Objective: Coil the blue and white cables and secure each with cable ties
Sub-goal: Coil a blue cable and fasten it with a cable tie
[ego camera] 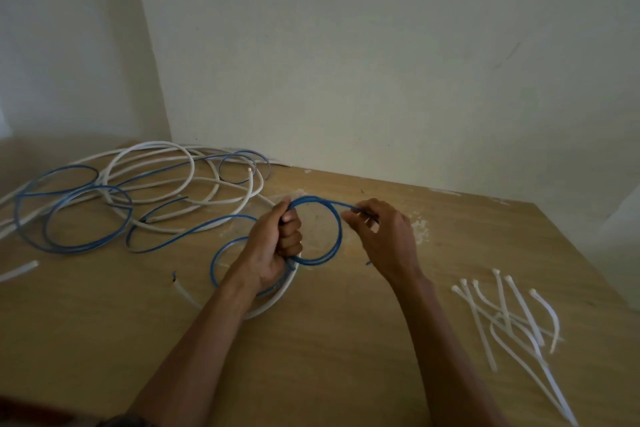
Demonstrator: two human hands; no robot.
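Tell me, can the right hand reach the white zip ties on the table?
Probably yes. The cable ties lie loose on the table near the right hand, nothing between them. But it pinches the blue cable, so it would have to let go first.

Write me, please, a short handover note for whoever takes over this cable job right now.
Left hand grips the first small loops of the blue cable over the table. Right hand pinches the blue cable beside the loop.
Its rest lies loose, tangled with the white cable, far left. Cable ties lie unused, near right.
Done: a few blue loops. Left: finish blue coil, coil white, tie both.
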